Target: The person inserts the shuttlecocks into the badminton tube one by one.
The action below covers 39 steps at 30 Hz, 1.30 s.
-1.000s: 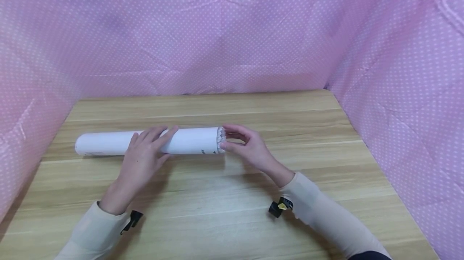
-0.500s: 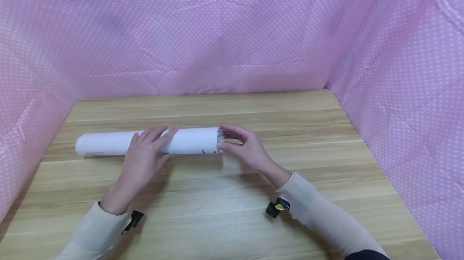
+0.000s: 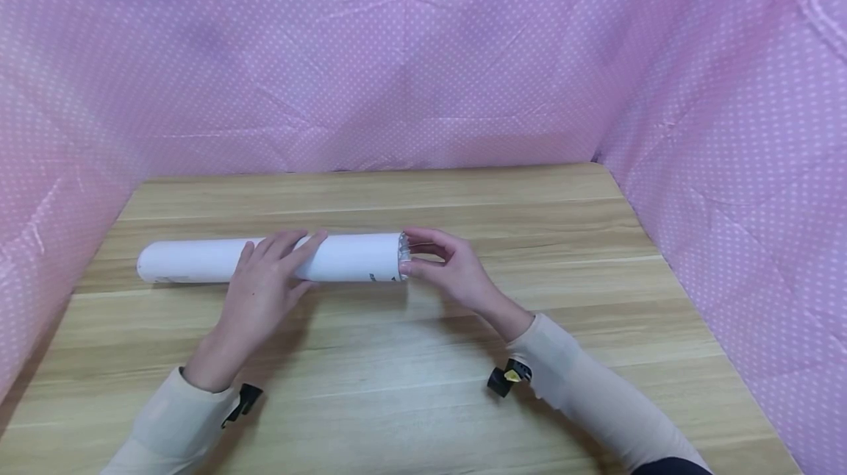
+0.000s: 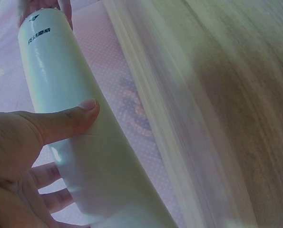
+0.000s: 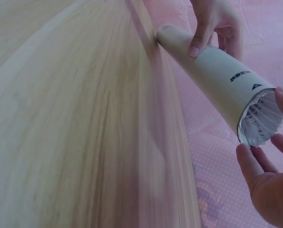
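Observation:
A white shuttlecock tube (image 3: 354, 258) with small black print lies crosswise on the wooden table. My left hand (image 3: 261, 287) grips its middle from above; in the left wrist view the thumb presses along the near side, fingers round the far side. White feather tips of a shuttlecock (image 5: 261, 118) fill the tube's open right end in the right wrist view, just about level with the rim. My right hand (image 3: 453, 273) holds the feather edge there, thumb on one side and fingers on the other. The shuttlecock's base is hidden inside the tube.
The wooden table (image 3: 397, 387) has its far edge beyond the tube. Pink dotted cloth (image 3: 397, 56) hangs behind the table and along both sides. A small black camera mount sits on each wrist.
My right hand has shifted slightly left, and the feathers that stuck out of the tube have slid mostly inside. The left hand and the tube have stayed in place.

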Tool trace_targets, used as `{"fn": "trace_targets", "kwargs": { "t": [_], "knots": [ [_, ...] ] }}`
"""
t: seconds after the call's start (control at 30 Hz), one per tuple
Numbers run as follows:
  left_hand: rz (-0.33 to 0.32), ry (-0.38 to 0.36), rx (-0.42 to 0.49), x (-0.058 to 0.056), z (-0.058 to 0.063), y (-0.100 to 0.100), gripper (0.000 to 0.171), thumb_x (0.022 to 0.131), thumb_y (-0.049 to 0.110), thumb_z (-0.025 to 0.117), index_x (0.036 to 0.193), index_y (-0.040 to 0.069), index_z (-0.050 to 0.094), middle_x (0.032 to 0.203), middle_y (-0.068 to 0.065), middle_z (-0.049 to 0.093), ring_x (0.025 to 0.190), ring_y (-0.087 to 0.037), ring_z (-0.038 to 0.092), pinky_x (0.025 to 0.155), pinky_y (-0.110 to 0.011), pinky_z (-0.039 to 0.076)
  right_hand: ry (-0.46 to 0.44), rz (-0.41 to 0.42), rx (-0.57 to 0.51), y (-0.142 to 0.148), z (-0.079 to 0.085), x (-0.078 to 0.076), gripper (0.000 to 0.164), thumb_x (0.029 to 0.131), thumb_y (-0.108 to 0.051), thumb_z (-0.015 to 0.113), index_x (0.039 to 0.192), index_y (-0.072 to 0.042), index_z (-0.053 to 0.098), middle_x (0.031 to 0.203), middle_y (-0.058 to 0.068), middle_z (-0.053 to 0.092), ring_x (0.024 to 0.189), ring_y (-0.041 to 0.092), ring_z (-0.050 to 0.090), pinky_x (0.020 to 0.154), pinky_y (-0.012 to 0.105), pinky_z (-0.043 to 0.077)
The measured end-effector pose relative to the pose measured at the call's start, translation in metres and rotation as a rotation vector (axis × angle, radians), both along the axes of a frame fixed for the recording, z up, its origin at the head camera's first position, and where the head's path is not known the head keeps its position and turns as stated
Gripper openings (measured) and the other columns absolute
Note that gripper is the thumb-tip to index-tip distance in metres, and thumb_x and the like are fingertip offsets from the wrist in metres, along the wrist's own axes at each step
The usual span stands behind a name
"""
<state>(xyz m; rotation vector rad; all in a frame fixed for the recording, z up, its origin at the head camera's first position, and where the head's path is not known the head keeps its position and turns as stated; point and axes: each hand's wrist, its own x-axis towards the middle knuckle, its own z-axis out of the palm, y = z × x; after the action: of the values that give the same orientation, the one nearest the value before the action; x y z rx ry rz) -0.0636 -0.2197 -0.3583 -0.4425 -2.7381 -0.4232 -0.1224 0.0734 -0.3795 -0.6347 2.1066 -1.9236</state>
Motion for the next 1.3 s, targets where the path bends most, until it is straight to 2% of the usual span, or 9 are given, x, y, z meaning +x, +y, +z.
{"fn": "trace_targets", "kwargs": {
  "t": [0.3, 0.6, 1.3],
  "knots": [
    [0.001, 0.002, 0.002, 0.001, 0.0006, 0.0003, 0.088, 0.067, 0.002, 0.092, 0.145, 0.02, 0.056, 0.134, -0.018, 0.057, 0.125, -0.045, 0.05, 0.1, -0.078, 0.03, -0.016, -0.022, -0.007, -0.0044, 0.0042, 0.003, 0.053, 0.087, 0.003, 0.075, 0.137, 0.003, 0.057, 0.133, 0.021, 0.06, 0.122, 0.04, 0.058, 0.094, 0.036, 0.054],
    [0.007, 0.005, 0.018, 0.001, 0.0015, 0.0007, 0.087, 0.067, 0.001, 0.091, 0.144, 0.02, 0.056, 0.135, -0.019, 0.057, 0.125, -0.045, 0.05, 0.101, -0.077, 0.029, -0.003, -0.031, -0.023, -0.0049, 0.0014, 0.0027, 0.052, 0.086, -0.006, 0.079, 0.135, -0.009, 0.063, 0.129, 0.009, 0.064, 0.118, 0.027, 0.062, 0.09, 0.036, 0.056],
    [0.001, -0.004, 0.005, 0.0007, 0.0023, 0.0, 0.087, 0.067, 0.002, 0.092, 0.145, 0.021, 0.056, 0.134, -0.018, 0.057, 0.125, -0.044, 0.051, 0.1, -0.077, 0.03, -0.029, 0.008, -0.009, -0.0003, 0.0044, 0.0002, 0.053, 0.088, -0.004, 0.077, 0.137, -0.002, 0.06, 0.13, 0.01, 0.063, 0.121, 0.032, 0.06, 0.094, 0.037, 0.054]
  ]
}}
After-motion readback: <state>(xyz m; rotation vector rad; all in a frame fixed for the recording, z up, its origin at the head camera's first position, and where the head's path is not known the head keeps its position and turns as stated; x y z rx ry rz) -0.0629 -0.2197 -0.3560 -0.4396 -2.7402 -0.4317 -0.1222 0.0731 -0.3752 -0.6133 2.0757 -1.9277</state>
